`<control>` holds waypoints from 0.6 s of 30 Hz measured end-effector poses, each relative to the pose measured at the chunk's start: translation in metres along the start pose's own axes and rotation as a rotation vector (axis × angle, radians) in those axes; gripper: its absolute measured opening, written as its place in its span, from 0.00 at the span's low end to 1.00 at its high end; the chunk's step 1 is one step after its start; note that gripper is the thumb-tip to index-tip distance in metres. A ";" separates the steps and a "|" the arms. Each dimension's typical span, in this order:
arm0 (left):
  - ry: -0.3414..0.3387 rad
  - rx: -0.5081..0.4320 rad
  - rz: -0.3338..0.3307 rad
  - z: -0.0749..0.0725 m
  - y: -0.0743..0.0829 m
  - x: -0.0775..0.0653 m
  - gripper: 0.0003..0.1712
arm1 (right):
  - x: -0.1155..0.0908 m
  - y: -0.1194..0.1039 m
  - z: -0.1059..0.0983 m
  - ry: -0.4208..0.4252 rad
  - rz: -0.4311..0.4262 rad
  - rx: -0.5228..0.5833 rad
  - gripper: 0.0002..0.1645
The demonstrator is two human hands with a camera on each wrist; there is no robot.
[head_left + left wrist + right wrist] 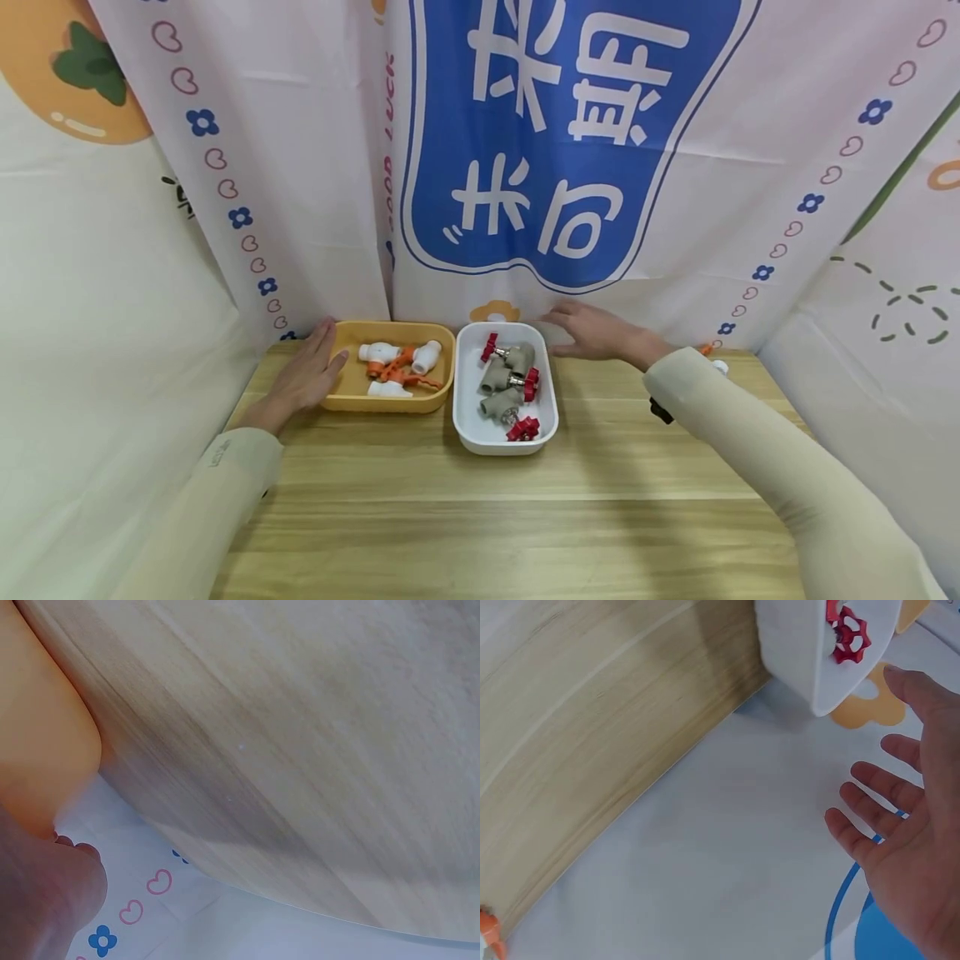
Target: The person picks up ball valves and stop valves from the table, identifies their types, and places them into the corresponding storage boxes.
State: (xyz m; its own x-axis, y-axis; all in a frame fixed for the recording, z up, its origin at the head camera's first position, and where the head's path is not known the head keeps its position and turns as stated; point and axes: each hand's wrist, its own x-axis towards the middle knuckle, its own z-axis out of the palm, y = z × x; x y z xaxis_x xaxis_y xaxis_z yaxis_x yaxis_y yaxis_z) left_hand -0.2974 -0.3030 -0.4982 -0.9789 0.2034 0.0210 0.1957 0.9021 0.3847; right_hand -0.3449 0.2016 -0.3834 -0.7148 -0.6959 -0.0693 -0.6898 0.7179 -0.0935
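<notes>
A yellow tray (386, 405) at the back left of the table holds white plastic ball valves (384, 353) with orange lever handles. Along its left side lies my left hand (303, 377), fingers straight, appearing to touch the wall. Beside it on the right stands a white tray (504, 447) with grey stop valves (519, 359) that have red handwheels (523, 429). My right hand (597, 332) is at that tray's back right corner, fingers extended and holding nothing. In the right wrist view, the hand (919, 817) shows spread fingers, a small gap from the white tray (791, 652).
The wooden table (495, 525) runs toward me in front of both trays. A printed cloth (330, 167) hangs right behind them, with white cloth on either side. Beyond my right forearm, a small orange and white piece (720, 367) is partly hidden.
</notes>
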 end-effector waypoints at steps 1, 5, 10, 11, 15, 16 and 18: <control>0.000 0.000 -0.001 0.000 0.000 0.000 0.45 | -0.003 0.002 0.000 -0.006 0.006 0.002 0.39; -0.005 0.001 -0.002 0.000 0.000 0.000 0.45 | -0.013 0.012 0.003 -0.029 0.024 -0.011 0.42; -0.001 0.002 -0.001 0.000 0.000 0.000 0.45 | -0.026 0.024 0.007 -0.069 0.061 -0.016 0.44; 0.001 0.003 0.000 0.000 0.000 0.001 0.45 | -0.029 0.025 0.008 -0.077 0.070 -0.013 0.45; 0.000 0.002 -0.002 0.000 -0.001 0.000 0.45 | -0.043 0.035 0.012 -0.100 0.102 -0.005 0.45; -0.001 0.002 -0.002 0.000 -0.001 0.000 0.45 | -0.046 0.037 0.013 -0.103 0.108 -0.003 0.45; -0.003 -0.001 -0.004 -0.001 0.000 0.000 0.45 | -0.054 0.042 0.015 -0.103 0.117 0.001 0.46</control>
State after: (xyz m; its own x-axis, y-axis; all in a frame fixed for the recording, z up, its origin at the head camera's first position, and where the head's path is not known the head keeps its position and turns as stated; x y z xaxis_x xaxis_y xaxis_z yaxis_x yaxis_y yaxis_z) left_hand -0.2979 -0.3034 -0.4978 -0.9794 0.2012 0.0164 0.1918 0.9026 0.3855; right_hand -0.3335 0.2687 -0.3985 -0.7750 -0.6054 -0.1815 -0.6021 0.7945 -0.0793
